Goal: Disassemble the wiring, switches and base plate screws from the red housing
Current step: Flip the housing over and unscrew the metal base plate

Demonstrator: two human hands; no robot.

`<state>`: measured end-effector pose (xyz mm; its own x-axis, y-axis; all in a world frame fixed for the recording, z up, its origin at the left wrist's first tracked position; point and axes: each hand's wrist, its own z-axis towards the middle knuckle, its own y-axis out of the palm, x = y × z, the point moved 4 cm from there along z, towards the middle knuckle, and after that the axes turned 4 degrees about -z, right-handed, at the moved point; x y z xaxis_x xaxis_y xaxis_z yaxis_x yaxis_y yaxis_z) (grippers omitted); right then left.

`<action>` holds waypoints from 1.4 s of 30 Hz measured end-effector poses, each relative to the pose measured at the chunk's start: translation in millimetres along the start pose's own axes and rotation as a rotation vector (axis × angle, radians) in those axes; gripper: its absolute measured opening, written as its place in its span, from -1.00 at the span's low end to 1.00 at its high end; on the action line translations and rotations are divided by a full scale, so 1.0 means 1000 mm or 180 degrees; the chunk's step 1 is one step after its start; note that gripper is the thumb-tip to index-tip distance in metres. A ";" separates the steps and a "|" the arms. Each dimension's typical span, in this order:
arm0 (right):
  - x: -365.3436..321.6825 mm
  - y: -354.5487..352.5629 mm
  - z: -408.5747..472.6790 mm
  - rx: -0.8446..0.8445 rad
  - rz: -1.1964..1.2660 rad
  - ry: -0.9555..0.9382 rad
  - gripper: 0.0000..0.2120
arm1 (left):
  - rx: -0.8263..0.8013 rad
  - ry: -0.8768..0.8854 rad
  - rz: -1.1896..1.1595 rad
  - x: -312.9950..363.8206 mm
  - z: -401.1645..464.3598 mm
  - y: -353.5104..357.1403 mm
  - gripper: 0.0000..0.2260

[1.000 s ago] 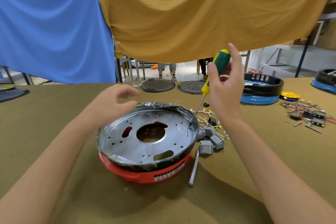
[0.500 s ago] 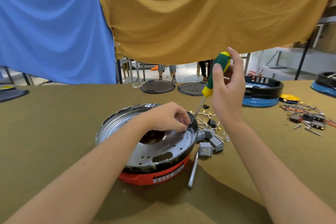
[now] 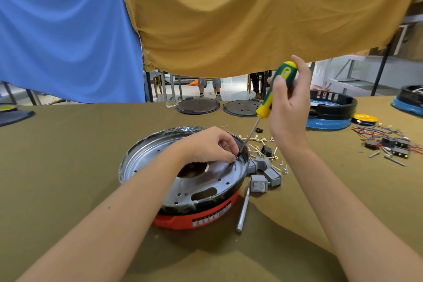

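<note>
The red housing (image 3: 194, 218) sits in the middle of the table with a round silver base plate (image 3: 148, 158) on top of it. My right hand (image 3: 288, 107) grips a green and yellow screwdriver (image 3: 275, 91), whose tip rests at the plate's right rim. My left hand (image 3: 210, 146) lies over the plate with its fingertips pinched at that tip; what they pinch is too small to tell. Grey switches (image 3: 263, 174) and loose wires with gold terminals (image 3: 258, 142) lie just right of the housing.
A thin metal rod (image 3: 243, 209) lies by the housing's right side. A blue housing (image 3: 329, 112) with a black ring, a yellow reel (image 3: 364, 118) and a pile of wires and switches (image 3: 386, 142) sit at the right. Two dark round plates (image 3: 196, 106) lie at the far edge.
My left hand came from the plate's far left side across to its right rim and closed its fingertips at the screwdriver tip. My right hand and the screwdriver stayed nearly in place.
</note>
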<state>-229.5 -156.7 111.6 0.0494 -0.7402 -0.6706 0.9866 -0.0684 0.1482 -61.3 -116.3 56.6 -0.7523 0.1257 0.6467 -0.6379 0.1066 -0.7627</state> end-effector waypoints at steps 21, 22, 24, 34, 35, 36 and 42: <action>0.007 -0.005 0.000 0.0103 -0.0164 0.0009 -0.66 | 0.0062 -0.0206 -0.0108 0.004 -0.004 0.003 -0.92; 0.007 -0.006 0.000 0.0108 -0.0154 0.0019 -0.65 | 0.0066 -0.0211 -0.0110 0.004 -0.003 0.003 -0.92; 0.006 -0.006 -0.001 0.0117 -0.0118 0.0025 -0.66 | 0.0067 -0.0216 -0.0115 0.004 -0.003 0.004 -0.92; 0.004 -0.004 -0.002 0.0018 -0.0074 0.0030 -0.63 | 0.0078 -0.0219 -0.0141 0.003 -0.003 0.005 -0.94; 0.005 -0.006 -0.002 0.0045 -0.0138 0.0026 -0.61 | 0.0078 -0.0224 -0.0142 0.003 -0.003 0.005 -0.94; 0.005 -0.007 -0.001 0.0075 -0.0172 0.0009 -0.60 | 0.0080 -0.0224 -0.0134 0.003 -0.002 0.005 -0.94; 0.012 -0.006 0.001 0.0116 -0.0089 -0.0020 -0.64 | 0.0084 -0.0209 -0.0105 0.003 -0.002 0.005 -0.95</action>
<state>-234.5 -165.7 103.2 0.0208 -0.7418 -0.6703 0.9812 -0.1134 0.1560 -66.1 -113.5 54.7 -0.7394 0.0575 0.6708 -0.6660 0.0835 -0.7413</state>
